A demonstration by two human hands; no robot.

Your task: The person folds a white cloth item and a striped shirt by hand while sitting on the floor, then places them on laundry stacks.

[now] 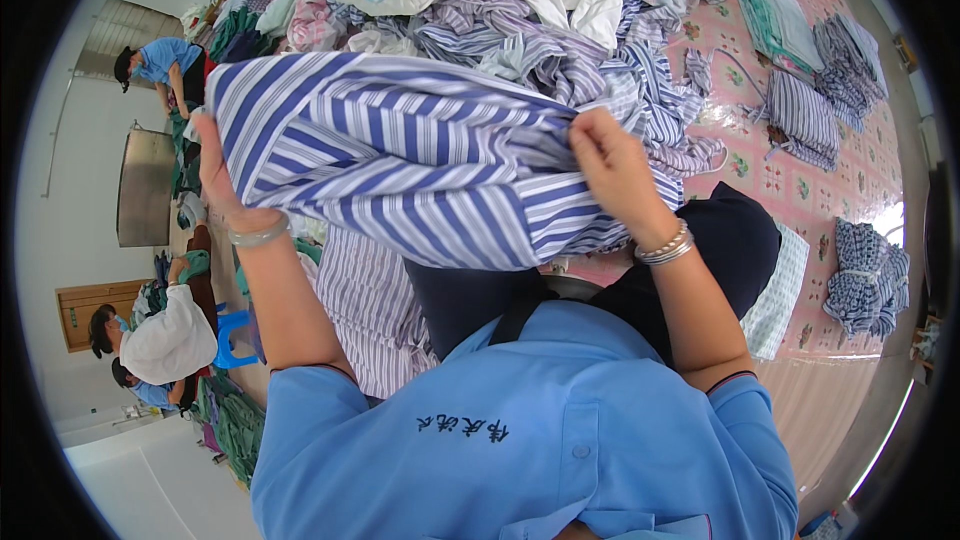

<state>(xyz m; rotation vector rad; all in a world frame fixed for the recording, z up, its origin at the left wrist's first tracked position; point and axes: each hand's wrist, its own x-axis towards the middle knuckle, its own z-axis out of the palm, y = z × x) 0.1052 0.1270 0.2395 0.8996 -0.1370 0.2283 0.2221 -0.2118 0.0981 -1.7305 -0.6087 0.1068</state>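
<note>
A blue-and-white striped garment (pixel 420 157), partly folded and bunched, is stretched between my two hands above my lap. At its left end is my left hand (pixel 217 172), with the thumb side against the cloth and the other fingers hidden behind or under it. My right hand (pixel 611 165) pinches the gathered right end between thumb and fingers. Beneath the garment, to the left of my legs, lie purple-and-white striped cloths (pixel 375 307). Just beyond the garment rises a large heap of striped garments (pixel 555 60), mixed with white ones.
Folded green-and-white cloth (pixel 780 22), a folded striped bundle (pixel 802 116) and a tied checked bundle (pixel 862 277) lie on the pink patterned sheet (pixel 795 202) to the right. Several people work at the left, near a blue plastic stool (pixel 234 337) and green cloths (pixel 232 420).
</note>
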